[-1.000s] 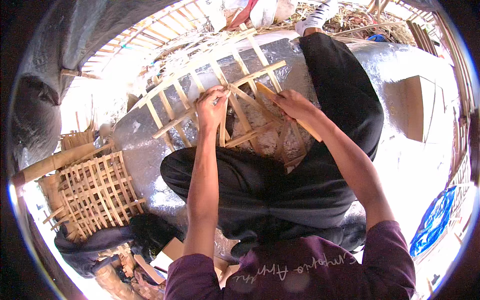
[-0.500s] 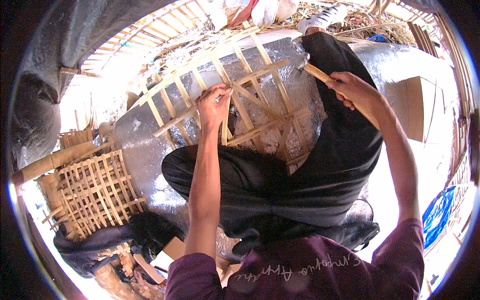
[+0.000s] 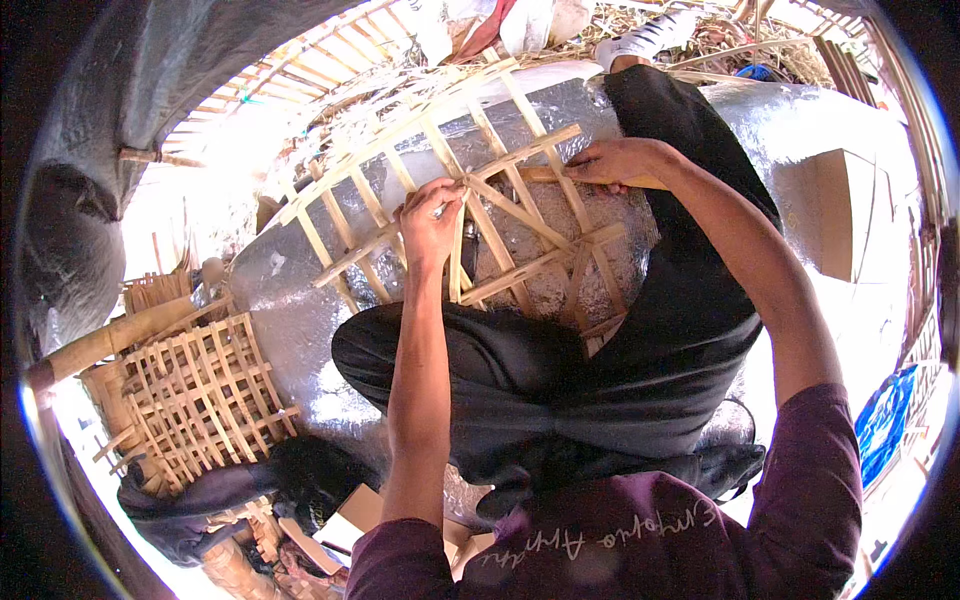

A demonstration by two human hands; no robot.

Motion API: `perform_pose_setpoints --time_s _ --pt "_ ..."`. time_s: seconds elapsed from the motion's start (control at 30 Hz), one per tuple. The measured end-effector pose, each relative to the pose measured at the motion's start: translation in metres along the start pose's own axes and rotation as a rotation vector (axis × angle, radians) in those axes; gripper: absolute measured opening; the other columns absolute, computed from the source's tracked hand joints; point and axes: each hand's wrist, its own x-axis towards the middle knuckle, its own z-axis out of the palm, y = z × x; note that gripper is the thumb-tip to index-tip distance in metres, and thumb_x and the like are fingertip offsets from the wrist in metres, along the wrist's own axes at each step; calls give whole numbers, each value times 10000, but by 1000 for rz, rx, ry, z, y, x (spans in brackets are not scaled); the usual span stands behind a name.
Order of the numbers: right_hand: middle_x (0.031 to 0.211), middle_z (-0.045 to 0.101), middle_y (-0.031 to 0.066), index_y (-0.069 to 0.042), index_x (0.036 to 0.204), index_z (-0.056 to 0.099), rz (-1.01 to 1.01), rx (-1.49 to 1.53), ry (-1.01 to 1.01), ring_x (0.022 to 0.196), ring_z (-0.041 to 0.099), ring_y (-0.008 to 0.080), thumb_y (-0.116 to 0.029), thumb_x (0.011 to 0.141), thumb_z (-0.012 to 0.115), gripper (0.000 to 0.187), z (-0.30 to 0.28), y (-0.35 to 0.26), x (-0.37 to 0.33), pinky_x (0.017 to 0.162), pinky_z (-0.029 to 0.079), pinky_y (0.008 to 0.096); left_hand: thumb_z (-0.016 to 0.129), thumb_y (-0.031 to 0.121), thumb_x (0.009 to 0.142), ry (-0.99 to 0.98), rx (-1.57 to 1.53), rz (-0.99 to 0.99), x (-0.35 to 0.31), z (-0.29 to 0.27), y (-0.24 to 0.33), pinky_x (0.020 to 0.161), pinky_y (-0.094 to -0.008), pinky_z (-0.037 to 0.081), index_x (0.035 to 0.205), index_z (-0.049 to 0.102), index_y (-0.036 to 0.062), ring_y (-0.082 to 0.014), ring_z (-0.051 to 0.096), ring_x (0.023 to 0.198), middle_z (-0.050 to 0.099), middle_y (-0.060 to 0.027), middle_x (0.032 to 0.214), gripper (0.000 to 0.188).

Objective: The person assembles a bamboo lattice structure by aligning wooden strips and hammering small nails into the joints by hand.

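Observation:
A lattice frame of pale bamboo strips [image 3: 509, 205] lies across my lap, over a silvery sheet. My left hand [image 3: 432, 215] is closed, its fingertips pinched at a joint where several strips meet near the frame's middle. Whether something small sits between those fingertips is too fine to see. Past the frame's right side, my right hand [image 3: 625, 165] is wrapped round the wooden handle of a hammer [image 3: 543, 174]. The handle lies level and points left, partly behind the strips. Its metal head is hidden or cannot be made out there.
A woven bamboo panel [image 3: 200, 385] and a thick bamboo pole [image 3: 120, 340] are at the left. Cardboard [image 3: 838, 215] and a blue plastic sheet [image 3: 885, 425] lie at the right. Straw and strips [image 3: 740, 50] cover the far ground. Dark cloth [image 3: 190, 505] is at lower left.
My right hand has swung left and inward, bringing the hammer from above my right leg to behind the frame's strips. My left hand keeps its pinch at the joint.

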Motion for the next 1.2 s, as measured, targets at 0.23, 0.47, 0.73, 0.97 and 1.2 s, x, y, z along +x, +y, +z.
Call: perform_pose_setpoints --time_s 0.23,0.47,0.73,0.97,1.2 --pt "981 669 169 -48 1265 542 -49 -166 239 885 657 267 -283 870 638 469 11 6 -25 769 520 371 772 88 745 42 -21 -7 0 5 0 759 -354 488 782 704 100 -226 682 850 719 -32 938 78" --pt "1043 651 240 -12 1199 541 -16 -344 575 1038 622 384 -21 781 577 420 66 54 -25 881 496 453 772 59 726 65 -165 -98 -2 16 -13 782 -361 489 789 700 83 -222 681 849 721 -29 925 98" --pt "1076 647 237 -4 1203 554 -42 -235 544 1025 632 376 14 754 577 451 66 41 -23 872 502 426 777 44 713 58 -175 -114 -2 15 -12 778 -349 492 790 702 78 -220 679 834 720 -42 934 113" --pt "1052 649 230 -40 1198 561 -96 -196 517 1002 632 390 -24 750 588 449 60 32 -23 839 513 444 735 -11 774 43 -291 -167 -6 18 -18 804 -309 519 823 665 -3 -184 674 874 713 -98 975 86" --pt "992 662 201 2 1128 583 74 -236 496 909 664 333 -53 796 620 339 54 57 -40 797 514 409 747 69 774 91 -223 -123 -2 24 -22 756 -321 493 779 655 41 -207 687 799 724 -65 911 96"
